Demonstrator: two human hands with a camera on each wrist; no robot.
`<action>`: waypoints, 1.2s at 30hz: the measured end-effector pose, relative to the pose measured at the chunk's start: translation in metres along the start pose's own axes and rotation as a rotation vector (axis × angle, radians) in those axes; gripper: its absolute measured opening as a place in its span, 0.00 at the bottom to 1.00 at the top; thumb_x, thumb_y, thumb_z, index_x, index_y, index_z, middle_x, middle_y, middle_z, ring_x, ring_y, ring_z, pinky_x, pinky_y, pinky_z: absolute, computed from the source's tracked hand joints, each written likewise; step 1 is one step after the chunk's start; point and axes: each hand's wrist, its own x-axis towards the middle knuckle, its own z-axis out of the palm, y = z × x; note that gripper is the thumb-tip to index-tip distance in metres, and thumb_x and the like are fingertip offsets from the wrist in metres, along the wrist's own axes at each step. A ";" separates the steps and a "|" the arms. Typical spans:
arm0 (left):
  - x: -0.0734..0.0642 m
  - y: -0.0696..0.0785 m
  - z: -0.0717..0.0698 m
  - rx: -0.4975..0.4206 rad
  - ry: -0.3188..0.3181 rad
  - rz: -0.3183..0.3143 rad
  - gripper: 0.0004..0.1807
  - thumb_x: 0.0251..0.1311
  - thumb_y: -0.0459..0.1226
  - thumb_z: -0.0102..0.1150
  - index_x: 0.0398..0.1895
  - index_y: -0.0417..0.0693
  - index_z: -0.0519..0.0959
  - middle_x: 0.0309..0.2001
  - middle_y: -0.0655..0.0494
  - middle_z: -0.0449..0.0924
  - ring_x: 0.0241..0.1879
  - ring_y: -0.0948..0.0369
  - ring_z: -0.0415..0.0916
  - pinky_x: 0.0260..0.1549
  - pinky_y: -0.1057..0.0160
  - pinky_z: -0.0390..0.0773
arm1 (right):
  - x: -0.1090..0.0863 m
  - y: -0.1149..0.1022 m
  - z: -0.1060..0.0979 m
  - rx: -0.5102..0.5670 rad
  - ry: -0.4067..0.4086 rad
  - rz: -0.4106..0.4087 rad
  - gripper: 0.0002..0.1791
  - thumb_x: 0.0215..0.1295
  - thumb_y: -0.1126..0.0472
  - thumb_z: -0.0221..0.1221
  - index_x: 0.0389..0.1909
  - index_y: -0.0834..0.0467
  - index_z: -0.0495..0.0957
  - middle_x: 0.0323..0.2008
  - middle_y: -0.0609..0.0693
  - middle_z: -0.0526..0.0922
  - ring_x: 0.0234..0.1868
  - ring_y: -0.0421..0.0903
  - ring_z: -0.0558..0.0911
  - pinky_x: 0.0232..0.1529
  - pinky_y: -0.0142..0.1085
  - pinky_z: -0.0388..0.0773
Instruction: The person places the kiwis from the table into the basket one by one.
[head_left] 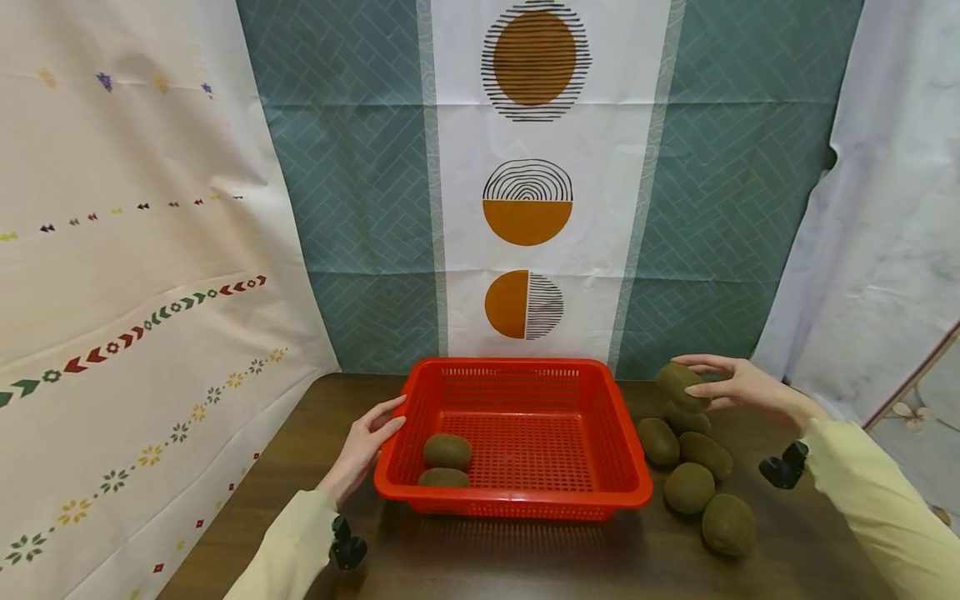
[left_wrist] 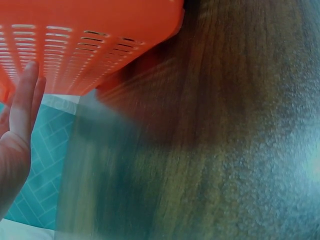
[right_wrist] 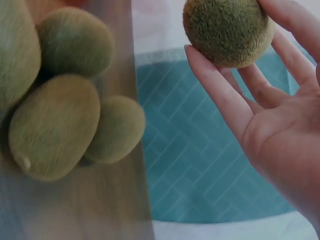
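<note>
**Two kiwis [head_left: 447,452] in the red basket [head_left: 513,495], one kiwi [head_left: 677,385] held up in my right grip [head_left: 742,389]**

My left arm [head_left: 288,542] reaches forward from the lower left over the brown worktop [head_left: 300,450]. My left grip [head_left: 358,450] is loosely spread, its fingers straight and touching the outside of the basket's left wall near the rim; it has hold of no fruit. The basket sits upright on the worktop, and its two kiwis lie close together in the near left corner, one in front of the other. Just beside the right wall, five more kiwis [head_left: 690,488] lie clustered on the worktop. My right arm [head_left: 862,492] comes in from the lower right. That grip is partly closed, thumb and fingers pinching one kiwi near their tips, the palm clear of it. The held kiwi is above the far end of the cluster, outside the basket.
</note>
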 end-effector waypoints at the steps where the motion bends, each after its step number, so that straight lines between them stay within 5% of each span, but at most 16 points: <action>1: 0.000 0.000 0.000 0.004 0.003 -0.001 0.27 0.61 0.36 0.54 0.64 0.44 0.62 0.55 0.35 0.67 0.48 0.42 0.71 0.39 0.50 0.75 | 0.002 -0.003 0.001 -0.005 -0.014 -0.004 0.30 0.62 0.62 0.56 0.65 0.57 0.59 0.63 0.63 0.52 0.54 0.51 0.69 0.44 0.46 0.74; 10: 0.000 -0.001 0.000 -0.005 0.015 -0.003 0.27 0.61 0.36 0.54 0.64 0.44 0.63 0.54 0.36 0.68 0.46 0.43 0.72 0.38 0.50 0.75 | 0.032 -0.035 0.022 -0.030 -0.086 -0.083 0.29 0.61 0.62 0.57 0.64 0.54 0.62 0.61 0.62 0.59 0.51 0.54 0.71 0.43 0.48 0.74; 21: 0.013 -0.021 -0.007 0.017 0.062 0.043 0.25 0.58 0.38 0.57 0.60 0.49 0.68 0.50 0.39 0.72 0.43 0.46 0.75 0.36 0.50 0.76 | 0.079 -0.066 0.067 0.034 -0.216 -0.135 0.30 0.58 0.62 0.60 0.63 0.54 0.65 0.59 0.59 0.63 0.50 0.55 0.72 0.42 0.48 0.74; 36: 0.012 -0.022 -0.007 0.012 0.056 0.057 0.25 0.59 0.39 0.57 0.61 0.49 0.67 0.51 0.39 0.71 0.43 0.47 0.75 0.36 0.50 0.76 | 0.133 -0.066 0.143 0.137 -0.282 -0.114 0.28 0.56 0.64 0.62 0.59 0.59 0.69 0.54 0.59 0.70 0.47 0.55 0.75 0.40 0.47 0.76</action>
